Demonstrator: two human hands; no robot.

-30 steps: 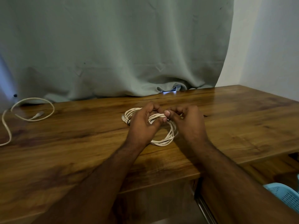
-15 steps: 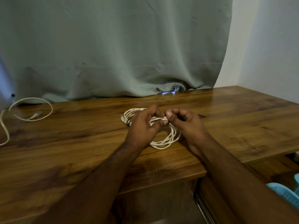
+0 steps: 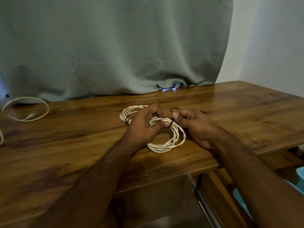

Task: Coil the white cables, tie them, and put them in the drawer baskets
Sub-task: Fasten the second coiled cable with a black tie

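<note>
Head view: hands drawn slightly apart compared with a second ago, when fingertips met over the coil [image 3: 154, 129]. Now a black tie [image 3: 171, 123] showing at the coil's right side, pulled by the right hand [image 3: 194, 125], a loop of the tie standing up behind the knuckles. Left hand [image 3: 144, 127] curled over the top strands, thumb and fingers pinching the bundle flat against the table [image 3: 246, 112]. Right fingers curled tight, thumb and forefinger nipping the tie. Probably means: second tie being cinched, coiling done for this cable, basket step not yet reached.

Count:
- Coiled cables: one, lying mid-table under the hands.
- Loose cables: one [image 3: 24, 109], far left, uncoiled, plug end visible inside its loop, well apart from the hands.
- Ties: two seen on the coil, the second a dark ring [image 3: 128, 119] at its left side; cannot tell whether the thin dark line behind the right hand is a spare.
- Baskets: one blue basket [image 3: 299, 176] partly in view at lower right, in the open drawer [image 3: 213, 188].
- Hands: two, both busy.
</note>
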